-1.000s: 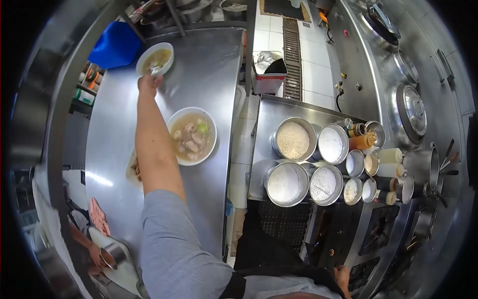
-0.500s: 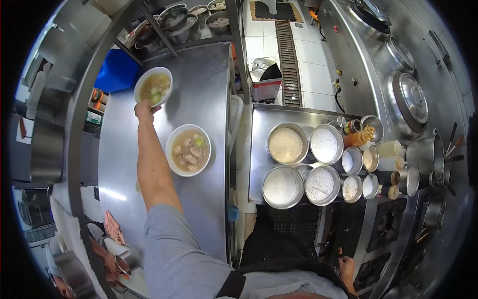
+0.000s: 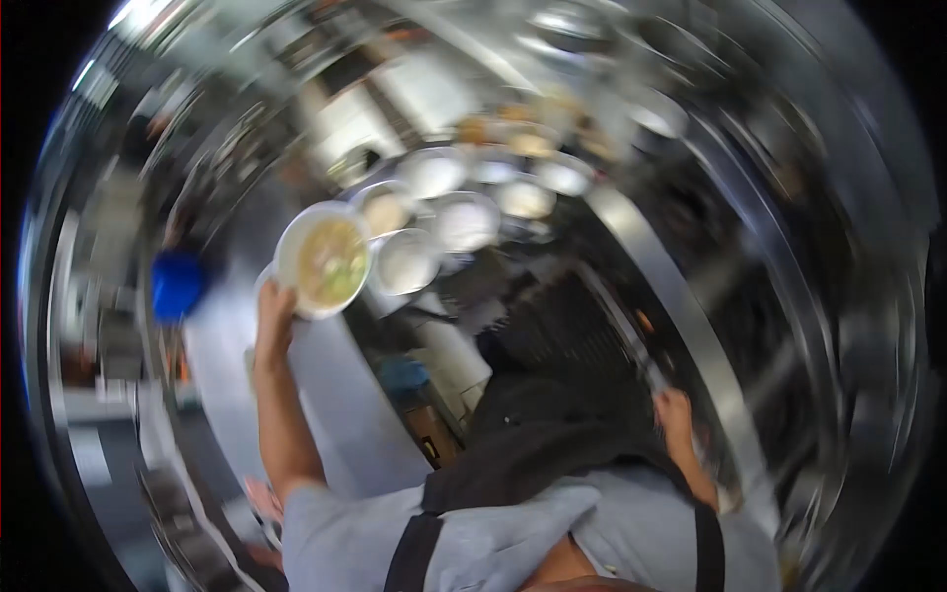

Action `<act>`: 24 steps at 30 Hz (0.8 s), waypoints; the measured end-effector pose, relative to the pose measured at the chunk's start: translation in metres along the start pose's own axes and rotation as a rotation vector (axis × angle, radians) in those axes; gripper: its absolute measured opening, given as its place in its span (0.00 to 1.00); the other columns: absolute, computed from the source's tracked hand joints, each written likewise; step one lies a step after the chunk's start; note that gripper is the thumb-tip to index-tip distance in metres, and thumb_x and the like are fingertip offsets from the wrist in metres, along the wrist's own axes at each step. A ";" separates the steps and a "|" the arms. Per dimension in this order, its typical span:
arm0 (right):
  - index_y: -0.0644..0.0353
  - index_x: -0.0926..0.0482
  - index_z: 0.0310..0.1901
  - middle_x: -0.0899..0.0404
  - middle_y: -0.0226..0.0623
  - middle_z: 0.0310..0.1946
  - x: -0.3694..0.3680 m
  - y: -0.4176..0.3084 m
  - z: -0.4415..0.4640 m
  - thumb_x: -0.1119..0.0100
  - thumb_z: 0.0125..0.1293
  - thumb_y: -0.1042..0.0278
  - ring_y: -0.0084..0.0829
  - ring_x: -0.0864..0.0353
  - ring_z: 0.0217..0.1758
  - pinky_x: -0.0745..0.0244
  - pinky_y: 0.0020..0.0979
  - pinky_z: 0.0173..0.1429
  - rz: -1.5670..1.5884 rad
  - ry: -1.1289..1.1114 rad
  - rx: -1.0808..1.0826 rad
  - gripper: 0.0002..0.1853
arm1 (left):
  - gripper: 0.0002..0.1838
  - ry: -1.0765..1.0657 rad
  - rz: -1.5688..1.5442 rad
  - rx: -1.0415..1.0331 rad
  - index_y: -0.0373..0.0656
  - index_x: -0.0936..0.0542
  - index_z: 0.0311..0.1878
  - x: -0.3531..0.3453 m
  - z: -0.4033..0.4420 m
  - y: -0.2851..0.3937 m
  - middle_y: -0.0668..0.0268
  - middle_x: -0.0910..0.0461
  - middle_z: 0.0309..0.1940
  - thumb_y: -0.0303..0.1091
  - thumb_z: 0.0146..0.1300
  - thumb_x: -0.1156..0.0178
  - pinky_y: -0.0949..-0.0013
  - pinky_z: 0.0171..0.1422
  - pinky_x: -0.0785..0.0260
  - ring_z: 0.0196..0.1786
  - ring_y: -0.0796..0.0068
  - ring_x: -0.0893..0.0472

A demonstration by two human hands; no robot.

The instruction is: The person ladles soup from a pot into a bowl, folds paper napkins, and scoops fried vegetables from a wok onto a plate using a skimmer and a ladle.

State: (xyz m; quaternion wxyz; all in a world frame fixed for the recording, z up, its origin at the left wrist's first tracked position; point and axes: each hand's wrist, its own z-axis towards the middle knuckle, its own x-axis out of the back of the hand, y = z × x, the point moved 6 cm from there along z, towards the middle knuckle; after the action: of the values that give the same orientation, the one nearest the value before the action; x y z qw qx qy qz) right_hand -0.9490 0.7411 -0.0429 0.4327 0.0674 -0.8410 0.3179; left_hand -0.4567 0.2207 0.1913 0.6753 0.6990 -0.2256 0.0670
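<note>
My left hand (image 3: 276, 306) grips the near rim of a white bowl of soup (image 3: 324, 259), with pale broth and green pieces in it. The bowl is over the steel counter, beside the round containers. A sliver of a second white bowl (image 3: 263, 280) shows behind it; the rest is hidden. My right hand (image 3: 673, 407) is low at my right side, near the stove front. Its fingers are curled in, and blur hides whatever may be in them.
Round containers of white powder (image 3: 466, 222) and a tan one (image 3: 385, 212) stand together ahead. The steel counter (image 3: 345, 385) lies at left, with a blue container (image 3: 179, 284) at its far side. Stove edge (image 3: 681, 316) runs along the right.
My view has swung to the right and blurred. The held soup bowl has moved from the far end of the counter towards the containers. My right hand appears higher in view.
</note>
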 end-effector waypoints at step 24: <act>0.61 0.19 0.40 0.19 0.45 0.35 0.310 0.456 -0.434 0.40 0.57 0.67 0.45 0.20 0.36 0.25 0.38 0.43 0.087 1.198 -0.769 0.10 | 0.15 -1.277 0.244 -0.536 0.30 0.25 0.43 -0.745 -0.464 0.170 0.52 0.20 0.33 0.21 0.49 0.50 0.66 0.40 0.31 0.35 0.66 0.21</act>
State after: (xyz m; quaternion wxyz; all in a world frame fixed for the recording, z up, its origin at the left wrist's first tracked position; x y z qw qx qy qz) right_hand -1.0203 1.4082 0.1629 0.8004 -0.3100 -0.5131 -0.0020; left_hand -1.0906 0.8424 0.0863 0.5474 0.3809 -0.6635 -0.3391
